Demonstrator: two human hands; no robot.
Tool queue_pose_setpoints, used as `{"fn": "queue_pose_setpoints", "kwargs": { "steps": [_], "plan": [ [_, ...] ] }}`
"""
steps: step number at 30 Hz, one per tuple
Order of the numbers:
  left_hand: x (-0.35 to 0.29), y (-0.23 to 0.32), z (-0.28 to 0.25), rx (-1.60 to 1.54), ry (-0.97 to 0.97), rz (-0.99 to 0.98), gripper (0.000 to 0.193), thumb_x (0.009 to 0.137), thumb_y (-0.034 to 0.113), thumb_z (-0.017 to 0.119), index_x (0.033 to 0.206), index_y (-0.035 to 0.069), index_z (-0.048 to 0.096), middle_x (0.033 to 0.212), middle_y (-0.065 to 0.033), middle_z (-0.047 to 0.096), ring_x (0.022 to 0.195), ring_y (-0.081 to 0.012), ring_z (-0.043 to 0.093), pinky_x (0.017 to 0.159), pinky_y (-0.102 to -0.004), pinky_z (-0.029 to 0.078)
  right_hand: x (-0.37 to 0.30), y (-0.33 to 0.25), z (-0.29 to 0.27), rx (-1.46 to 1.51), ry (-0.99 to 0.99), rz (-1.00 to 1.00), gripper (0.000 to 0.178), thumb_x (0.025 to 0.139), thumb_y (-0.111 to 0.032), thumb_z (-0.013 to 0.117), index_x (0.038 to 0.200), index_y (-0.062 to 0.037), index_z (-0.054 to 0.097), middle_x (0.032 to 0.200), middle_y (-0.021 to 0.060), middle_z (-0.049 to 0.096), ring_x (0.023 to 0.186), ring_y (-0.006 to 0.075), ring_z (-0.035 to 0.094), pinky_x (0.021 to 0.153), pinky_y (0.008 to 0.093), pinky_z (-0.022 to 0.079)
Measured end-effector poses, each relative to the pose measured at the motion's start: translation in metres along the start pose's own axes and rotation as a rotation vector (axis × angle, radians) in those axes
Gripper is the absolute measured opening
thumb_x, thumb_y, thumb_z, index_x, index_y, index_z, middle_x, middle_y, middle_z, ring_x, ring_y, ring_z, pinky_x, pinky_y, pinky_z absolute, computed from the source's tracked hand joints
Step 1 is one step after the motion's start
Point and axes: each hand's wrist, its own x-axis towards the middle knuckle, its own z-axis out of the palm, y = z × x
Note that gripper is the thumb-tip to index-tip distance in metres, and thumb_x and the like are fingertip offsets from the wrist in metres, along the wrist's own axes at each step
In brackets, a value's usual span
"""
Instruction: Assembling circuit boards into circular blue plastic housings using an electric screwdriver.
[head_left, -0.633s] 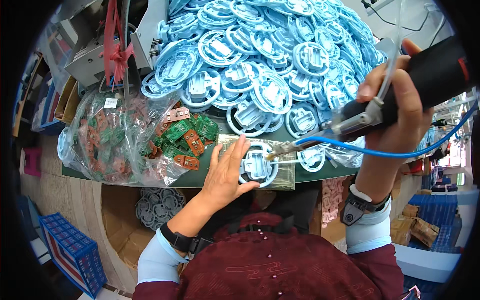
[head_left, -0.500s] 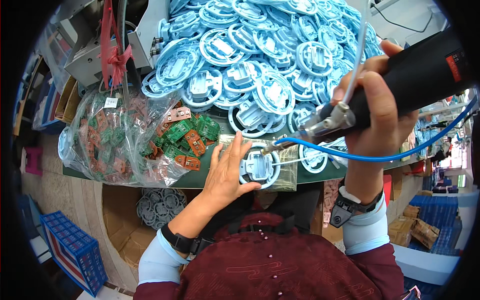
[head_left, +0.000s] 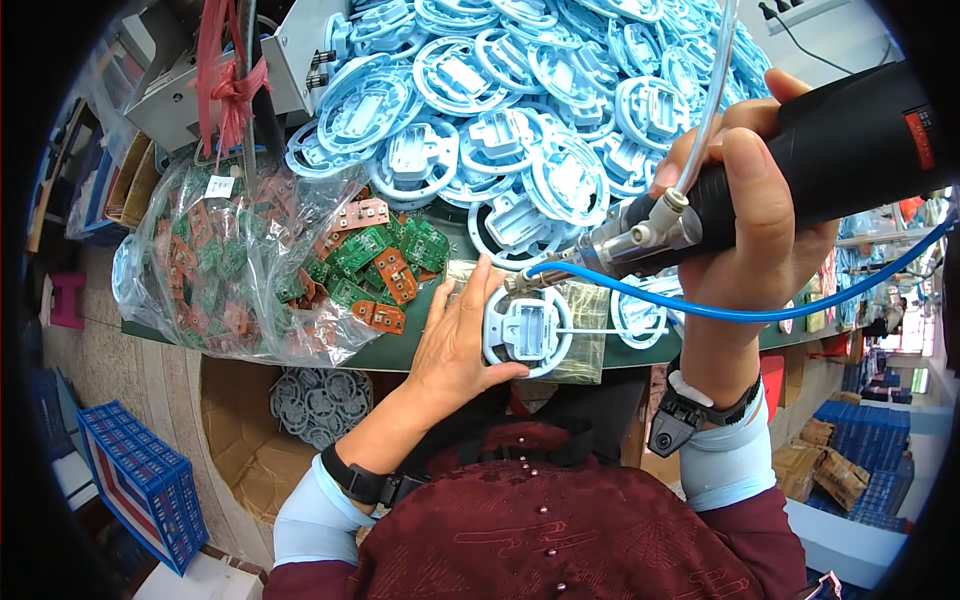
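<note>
A light-blue round plastic housing (head_left: 530, 332), with a rectangular pocket and a thin stem to its right, lies on a yellowish block (head_left: 586, 352) at the table's near edge. My left hand (head_left: 452, 335) grips its left side, thumb along the lower rim and fingers at the upper left. In my right hand (head_left: 750, 205) is a black power screwdriver (head_left: 850, 150) with a metal nose, slanting down to the left. Its tip is over the housing's upper-left part, close to my left fingertips; whether it touches is hard to tell. A blue hose (head_left: 760, 316) and a clear tube run from it.
A big heap of similar light-blue housings (head_left: 465, 75) covers the back of the green table (head_left: 455, 222). At left, a clear plastic bag (head_left: 240, 290) holds green and orange circuit boards (head_left: 398, 275), some spilling out. Another housing (head_left: 638, 315) lies right of the block. Below stands a cardboard box (head_left: 235, 430) of grey parts.
The screwdriver's tip has moved left over the housing, from beside the pocket toward its upper-left part. My left hand keeps its hold. The whole view has shifted slightly.
</note>
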Motion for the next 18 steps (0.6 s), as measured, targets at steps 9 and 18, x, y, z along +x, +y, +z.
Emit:
{"fn": "queue_pose_setpoints", "kwargs": {
  "steps": [9,18],
  "plan": [
    [0.024,-0.006,0.002,-0.057,0.231,-0.051,0.03,0.07,0.01,0.078,0.095,-0.001,0.065,0.106,-0.0136,0.056,0.1,-0.0317,0.054,0.086,-0.0404,0.044,0.006,-0.012,-0.005,-0.068,0.007,0.048,0.048,0.087,-0.017,0.057,0.126,0.0073,0.041,0.067,0.014,0.056,0.056,0.0185,0.057,0.053,0.0314,0.05],
    [0.025,-0.015,0.001,0.017,0.247,-0.051,0.018,0.071,0.008,0.075,0.085,0.001,0.066,0.105,-0.0121,0.057,0.099,-0.0303,0.054,0.086,-0.0392,0.043,0.006,-0.012,-0.005,-0.074,0.01,-0.001,0.049,0.086,-0.015,0.059,0.125,0.0087,0.042,0.073,0.0118,0.057,0.057,0.0189,0.058,0.054,0.0308,0.051]
  ]
}}
